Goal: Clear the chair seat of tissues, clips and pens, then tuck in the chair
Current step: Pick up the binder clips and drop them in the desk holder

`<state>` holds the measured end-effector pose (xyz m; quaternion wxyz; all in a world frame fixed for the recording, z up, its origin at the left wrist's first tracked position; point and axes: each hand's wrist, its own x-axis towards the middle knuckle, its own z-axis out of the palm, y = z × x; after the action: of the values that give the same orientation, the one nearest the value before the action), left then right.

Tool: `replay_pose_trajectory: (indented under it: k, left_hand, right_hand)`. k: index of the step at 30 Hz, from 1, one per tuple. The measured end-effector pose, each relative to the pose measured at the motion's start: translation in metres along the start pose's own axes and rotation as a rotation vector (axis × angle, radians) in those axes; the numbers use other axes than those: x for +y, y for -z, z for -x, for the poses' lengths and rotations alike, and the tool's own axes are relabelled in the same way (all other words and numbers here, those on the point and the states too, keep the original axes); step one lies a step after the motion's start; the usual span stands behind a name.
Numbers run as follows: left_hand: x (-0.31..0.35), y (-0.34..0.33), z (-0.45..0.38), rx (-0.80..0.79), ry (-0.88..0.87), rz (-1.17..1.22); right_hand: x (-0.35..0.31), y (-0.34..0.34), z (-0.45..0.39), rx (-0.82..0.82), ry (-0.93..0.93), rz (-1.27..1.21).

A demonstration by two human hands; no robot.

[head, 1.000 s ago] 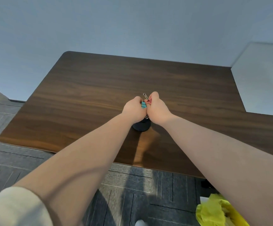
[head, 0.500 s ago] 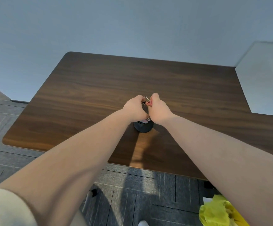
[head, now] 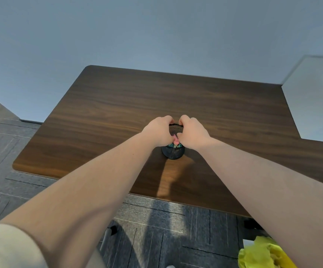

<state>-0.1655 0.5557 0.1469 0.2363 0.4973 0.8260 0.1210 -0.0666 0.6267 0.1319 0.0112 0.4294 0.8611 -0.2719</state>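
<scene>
A black mesh pen cup (head: 173,152) stands on the brown wooden desk (head: 118,113), near its front middle. Both hands hover right over the cup's mouth, knuckles almost touching. My left hand (head: 158,132) is curled, fingertips at the cup's far rim. My right hand (head: 192,133) is curled the same way, thumb down toward the opening. Between the hands, a pink clip (head: 175,141) and a teal clip (head: 173,145) show in the cup's mouth. Whether a finger still pinches a clip is hidden. The chair seat is out of view.
A crumpled yellow-green sheet (head: 263,254) lies at the bottom right, beside a white edge (head: 247,243). A white leg with a black caster (head: 111,231) stands on the grey carpet below the desk's front edge. A pale panel (head: 313,105) rises at the desk's right.
Both hands have dropped from above the cup down onto its mouth. The teal clip left my left hand and now lies in the cup. The clip's wire handle no longer sticks up.
</scene>
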Motion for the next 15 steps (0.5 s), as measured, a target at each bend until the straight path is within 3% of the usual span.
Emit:
replay_pose_trajectory:
  k: [8, 15]
  left_hand:
    - [-0.003, 0.000, 0.023, 0.052, 0.017, -0.094]
    - [-0.005, -0.007, 0.080, -0.018, 0.184, -0.209]
  right_hand:
    - [0.005, 0.005, 0.021, 0.026, 0.062, 0.104]
    - [0.011, 0.001, 0.051, 0.006, 0.151, 0.141]
